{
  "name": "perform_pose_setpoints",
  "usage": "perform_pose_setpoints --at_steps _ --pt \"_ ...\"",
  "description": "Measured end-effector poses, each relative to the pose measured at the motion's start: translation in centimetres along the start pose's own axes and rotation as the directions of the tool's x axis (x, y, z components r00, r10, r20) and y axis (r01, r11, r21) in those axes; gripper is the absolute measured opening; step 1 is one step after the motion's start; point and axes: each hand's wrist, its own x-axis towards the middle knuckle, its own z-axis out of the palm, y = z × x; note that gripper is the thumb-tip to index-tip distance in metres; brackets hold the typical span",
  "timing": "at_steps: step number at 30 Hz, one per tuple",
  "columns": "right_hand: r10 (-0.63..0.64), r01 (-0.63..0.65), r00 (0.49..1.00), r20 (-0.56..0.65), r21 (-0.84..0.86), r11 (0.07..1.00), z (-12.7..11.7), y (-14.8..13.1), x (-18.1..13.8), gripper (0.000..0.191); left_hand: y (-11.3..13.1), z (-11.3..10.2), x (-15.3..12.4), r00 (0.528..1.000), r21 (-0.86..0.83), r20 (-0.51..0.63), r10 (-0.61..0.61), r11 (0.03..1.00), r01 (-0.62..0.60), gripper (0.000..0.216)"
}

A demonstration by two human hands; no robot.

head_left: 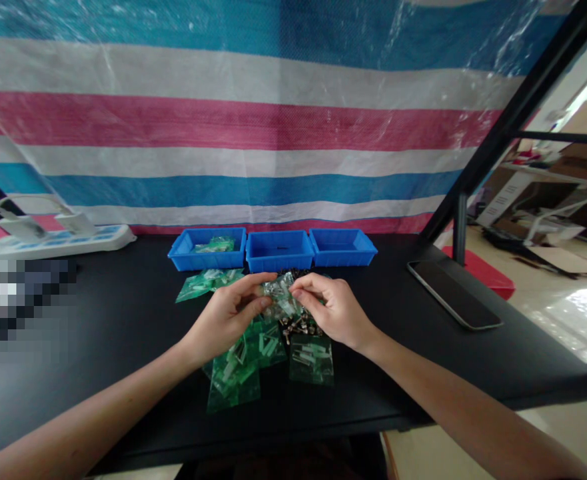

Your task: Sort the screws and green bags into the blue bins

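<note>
Between my two hands is a small clear plastic bag point(284, 293) with pale and metallic small parts in it. My left hand point(229, 308) pinches its left side between thumb and fingers. On the right edge, my right hand point(334, 308) has thumb and forefinger closed on the plastic. Below my hands lies a pile of small metal screw-like pieces point(300, 327). Green-tinted bags of white plugs and screws point(240, 370) are heaped under my left hand. Another clear bag point(312, 360) with similar parts lies flat below my right hand.
Three blue bins stand in a row at the back: the left bin point(206, 260) holds green bags, beside the middle bin point(280, 257) and right bin point(344, 253). A phone point(453, 295) lies at right. A power strip point(73, 240) is at far left. Striped sheeting point(253, 127) hangs behind.
</note>
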Motion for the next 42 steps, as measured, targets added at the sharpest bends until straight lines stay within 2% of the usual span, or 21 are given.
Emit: perform_pose_setpoints --at_steps 6,13,17,21,26,31,36,39,42 --pt "0.007 -0.011 0.999 0.038 0.115 0.993 0.1 -0.1 -0.1 0.012 0.2 0.0 0.1 1.0 -0.037 0.005 -0.029 0.999 0.029 0.035" --pt "-0.117 0.12 0.993 0.029 -0.161 0.98 -0.5 0.1 0.0 0.009 0.1 -0.2 0.1 0.997 -0.076 0.072 -0.035 0.996 0.04 0.041" --pt "-0.13 0.147 0.988 0.088 -0.231 0.962 -0.8 0.2 0.1 0.011 0.2 -0.2 0.0 0.992 -0.119 0.128 -0.018 0.992 0.033 0.047" --pt "-0.102 0.116 0.991 0.088 -0.182 0.976 -0.4 0.0 -0.1 0.01 0.2 -0.1 0.0 0.994 -0.07 0.113 -0.005 0.997 0.013 0.046" --pt "0.014 -0.014 1.0 -0.002 -0.077 0.997 0.6 -0.1 -0.4 0.013 -0.1 0.0 0.0 0.996 0.001 0.083 0.022 1.0 -0.022 0.041" --pt "0.093 -0.093 0.993 -0.066 0.013 0.996 1.3 0.1 -0.5 0.017 0.0 0.1 -0.1 0.997 0.028 0.08 0.019 0.999 -0.021 0.039" --pt "0.098 -0.098 0.99 -0.103 0.005 0.995 1.4 0.3 -0.5 0.017 0.2 0.1 -0.2 0.995 0.095 0.099 0.023 0.995 -0.033 0.035" --pt "0.074 -0.076 0.995 -0.073 -0.018 0.997 1.3 0.2 -0.6 0.015 0.0 0.2 -0.3 0.994 0.081 0.101 0.048 0.995 -0.057 0.038" --pt "0.049 -0.05 0.999 -0.018 -0.014 0.999 1.3 0.0 -0.7 0.013 -0.4 0.4 -0.4 0.996 0.102 0.036 0.086 0.991 -0.089 0.041"
